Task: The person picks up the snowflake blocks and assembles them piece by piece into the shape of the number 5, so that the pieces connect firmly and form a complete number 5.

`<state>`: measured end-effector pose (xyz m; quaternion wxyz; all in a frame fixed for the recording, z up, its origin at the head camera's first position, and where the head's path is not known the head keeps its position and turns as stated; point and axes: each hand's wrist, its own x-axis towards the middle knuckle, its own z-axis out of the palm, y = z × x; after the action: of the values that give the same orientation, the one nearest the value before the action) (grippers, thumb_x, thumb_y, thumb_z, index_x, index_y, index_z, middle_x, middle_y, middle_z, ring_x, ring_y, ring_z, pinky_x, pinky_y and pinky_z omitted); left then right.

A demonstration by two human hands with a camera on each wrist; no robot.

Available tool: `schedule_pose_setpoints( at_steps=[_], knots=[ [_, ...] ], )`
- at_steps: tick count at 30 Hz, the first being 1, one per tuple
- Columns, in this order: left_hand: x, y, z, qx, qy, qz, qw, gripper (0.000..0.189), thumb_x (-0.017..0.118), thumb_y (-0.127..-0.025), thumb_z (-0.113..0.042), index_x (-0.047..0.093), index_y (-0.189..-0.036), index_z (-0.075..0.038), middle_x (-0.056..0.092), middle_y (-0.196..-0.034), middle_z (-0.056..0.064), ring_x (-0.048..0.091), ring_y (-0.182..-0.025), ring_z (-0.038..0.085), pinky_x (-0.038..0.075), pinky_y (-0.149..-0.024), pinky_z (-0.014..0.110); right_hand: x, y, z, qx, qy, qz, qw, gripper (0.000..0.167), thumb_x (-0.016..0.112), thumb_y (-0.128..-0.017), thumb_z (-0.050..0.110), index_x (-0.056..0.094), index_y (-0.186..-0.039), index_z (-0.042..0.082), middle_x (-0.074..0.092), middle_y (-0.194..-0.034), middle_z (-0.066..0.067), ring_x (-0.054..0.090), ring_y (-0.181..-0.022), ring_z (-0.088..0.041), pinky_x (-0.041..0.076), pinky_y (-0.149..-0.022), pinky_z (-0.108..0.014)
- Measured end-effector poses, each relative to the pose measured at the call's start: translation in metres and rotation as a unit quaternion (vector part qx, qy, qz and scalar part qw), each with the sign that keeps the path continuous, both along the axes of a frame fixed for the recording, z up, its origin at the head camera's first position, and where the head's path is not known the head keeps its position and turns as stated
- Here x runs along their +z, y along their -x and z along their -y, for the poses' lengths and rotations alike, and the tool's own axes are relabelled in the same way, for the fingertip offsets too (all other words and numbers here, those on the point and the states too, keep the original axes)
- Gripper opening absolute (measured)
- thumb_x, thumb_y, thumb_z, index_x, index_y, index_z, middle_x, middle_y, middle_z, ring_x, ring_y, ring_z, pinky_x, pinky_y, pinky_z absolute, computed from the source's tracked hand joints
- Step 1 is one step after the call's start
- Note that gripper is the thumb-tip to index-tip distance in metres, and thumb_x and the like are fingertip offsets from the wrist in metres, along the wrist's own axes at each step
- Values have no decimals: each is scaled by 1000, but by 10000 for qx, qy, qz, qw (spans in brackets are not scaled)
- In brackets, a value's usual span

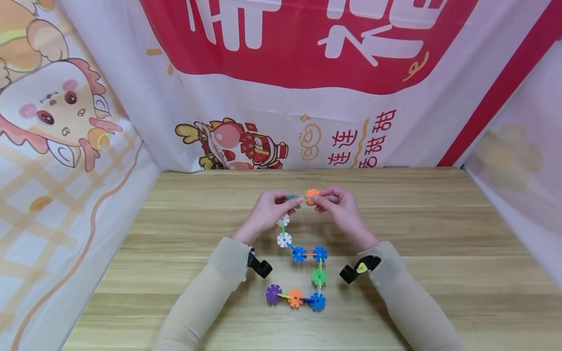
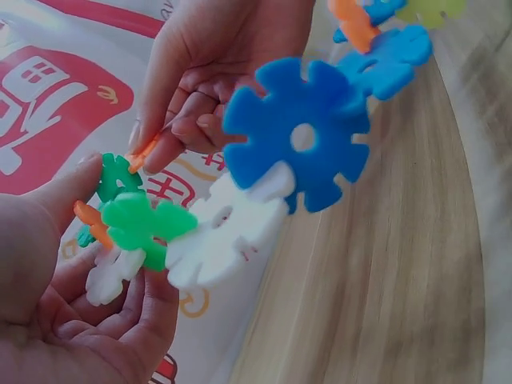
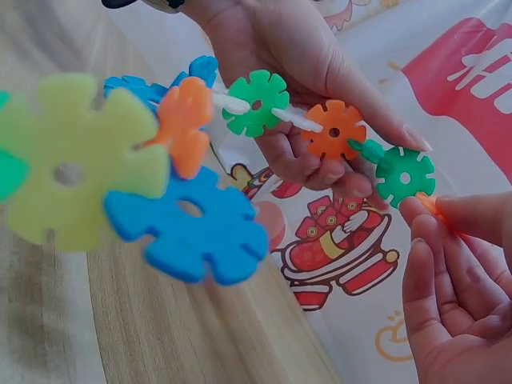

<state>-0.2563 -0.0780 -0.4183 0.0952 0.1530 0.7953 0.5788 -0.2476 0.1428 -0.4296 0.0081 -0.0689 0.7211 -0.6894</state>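
Observation:
A chain of notched plastic snowflake discs, slotted edge to edge, runs up to both hands. In the head view my left hand (image 1: 274, 207) holds its far end, near a white disc (image 1: 284, 239). In the right wrist view, the left thumb and fingers lie along an orange disc (image 3: 334, 132) and a dark green disc (image 3: 405, 178). My right hand (image 1: 337, 204) pinches the end orange disc (image 1: 312, 196) between thumb and fingers. This piece meets the dark green disc's edge in the right wrist view; I cannot tell whether it is slotted in.
The chain bends over the wooden table (image 1: 175, 273) through blue discs (image 1: 320, 253), a green disc (image 1: 319, 277) and an orange disc (image 1: 295, 298) to a purple disc (image 1: 273, 294). A printed cloth (image 1: 272, 107) stands behind. Black wrist cameras (image 1: 260, 265) sit on both wrists.

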Motion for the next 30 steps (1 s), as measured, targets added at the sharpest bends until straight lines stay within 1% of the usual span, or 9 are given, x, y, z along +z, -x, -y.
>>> schedule_pose_setpoints(
  at_steps=[2, 4, 8, 11, 15, 18, 22, 26, 30],
  knots=[
    [0, 0, -1, 43, -12, 21, 10000, 34, 70, -98, -40, 76, -110, -9, 74, -95, 11, 67, -92, 42, 54, -65, 28, 0, 0, -1, 33, 12, 32, 10000, 27, 75, -96, 18, 65, -108, -3, 75, -98, -12, 68, -79, -19, 58, -78, -31],
    [1, 0, -2, 65, 9, 32, 10000, 34, 70, -97, -41, 77, -110, -9, 74, -92, 8, 67, -88, 41, 53, -62, 28, 0, 1, -1, 56, 47, 55, 10000, 24, 74, -96, 17, 65, -107, -2, 75, -97, -12, 68, -78, -18, 58, -77, -31],
    [2, 0, -3, 69, 82, 66, 9999, 39, 68, -98, -44, 76, -112, -9, 74, -92, 4, 66, -85, 31, 53, -67, 31, 2, 1, -1, 92, 187, 33, 9998, 21, 74, -96, 16, 65, -106, 0, 76, -97, -11, 69, -79, -19, 58, -79, -32],
    [3, -1, -3, -7, 215, 118, 9997, 42, 66, -98, -48, 77, -112, -10, 75, -93, 2, 65, -86, 23, 52, -70, 32, 3, 1, -2, 121, 202, -24, 9997, 21, 74, -96, 17, 66, -106, 1, 76, -98, -11, 69, -80, -19, 58, -80, -33],
    [3, -1, -2, -164, 346, 99, 9992, 41, 63, -99, -49, 78, -109, -12, 75, -92, 0, 64, -84, 20, 51, -70, 31, 3, 1, -4, 157, 129, -64, 9998, 19, 73, -97, 15, 66, -105, 0, 75, -97, -11, 69, -81, -21, 58, -80, -33],
    [2, 0, -1, -190, 379, -67, 9991, 39, 64, -100, -47, 78, -105, -11, 75, -90, 1, 60, -77, 18, 49, -65, 29, 2, 2, -4, 213, 98, -58, 9997, 18, 72, -97, 13, 66, -106, -2, 75, -97, -12, 70, -83, -25, 59, -79, -34],
    [2, 1, 0, -221, 394, -227, 9987, 36, 66, -99, -44, 78, -100, -11, 74, -86, 2, 54, -69, 17, 45, -60, 28, 3, 2, -5, 299, 40, -9, 9995, 18, 72, -97, 11, 66, -107, -3, 75, -98, -13, 71, -83, -25, 59, -79, -36],
    [2, 2, -1, -279, 365, -160, 9988, 35, 66, -99, -44, 78, -101, -11, 75, -87, 2, 56, -70, 15, 45, -60, 27, 4, 2, -7, 342, 56, 118, 9993, 18, 71, -97, 11, 65, -107, -3, 75, -98, -13, 70, -83, -21, 59, -80, -36],
    [3, 2, -2, -337, 381, -52, 9987, 37, 66, -99, -44, 78, -104, -9, 74, -91, 10, 54, -69, 16, 44, -59, 27, 3, 1, -8, 408, 83, 210, 9989, 18, 71, -98, 10, 64, -108, -2, 75, -99, -12, 70, -84, -23, 59, -81, -34]
  ],
)
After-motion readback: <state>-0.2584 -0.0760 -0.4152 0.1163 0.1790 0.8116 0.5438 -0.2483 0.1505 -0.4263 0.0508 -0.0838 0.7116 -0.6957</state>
